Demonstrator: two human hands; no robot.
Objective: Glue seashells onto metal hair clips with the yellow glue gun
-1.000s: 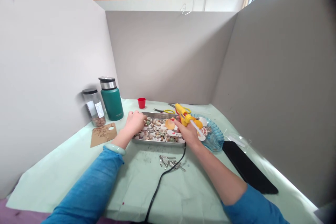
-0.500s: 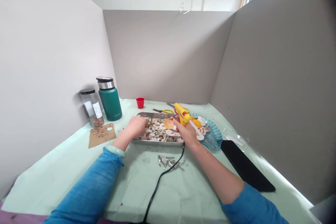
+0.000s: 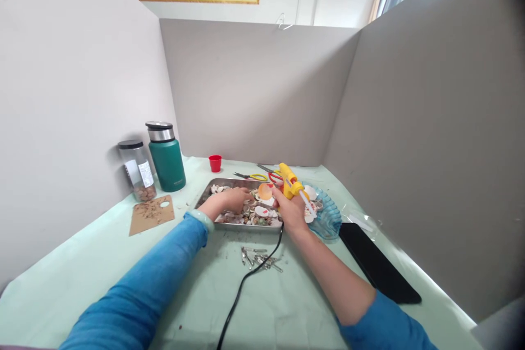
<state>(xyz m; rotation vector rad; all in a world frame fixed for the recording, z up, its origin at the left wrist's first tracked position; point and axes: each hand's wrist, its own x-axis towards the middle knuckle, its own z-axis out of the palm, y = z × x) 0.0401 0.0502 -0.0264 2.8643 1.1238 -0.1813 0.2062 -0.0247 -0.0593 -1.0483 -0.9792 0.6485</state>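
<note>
A metal tray [image 3: 241, 226] full of small shells [image 3: 249, 216] lies in the middle of the table. My left hand [image 3: 234, 199] reaches into it from the left, its fingertips down among the shells; whether they pinch one is hidden. Over the tray's right end, my right hand [image 3: 290, 209] is wrapped round a yellow glue gun [image 3: 289, 179] with a white glue stick in its back. An orange shell [image 3: 264, 191] shows beside the right hand's fingers. The gun's black cord [image 3: 245, 280] runs down toward the near edge.
A blue glass dish [image 3: 331, 217] with shells stands right of the tray, near a black flat object [image 3: 379, 262]. Metal clips [image 3: 260, 258] lie in front. Green bottle [image 3: 167, 165], jar [image 3: 137, 172] and brown card [image 3: 151, 214] are left; red cup [image 3: 215, 163] and scissors [image 3: 275, 176] behind.
My left hand has moved right, from the tray's left end toward its middle, uncovering shells there. My right hand still holds the glue gun. The view has shifted slightly.
</note>
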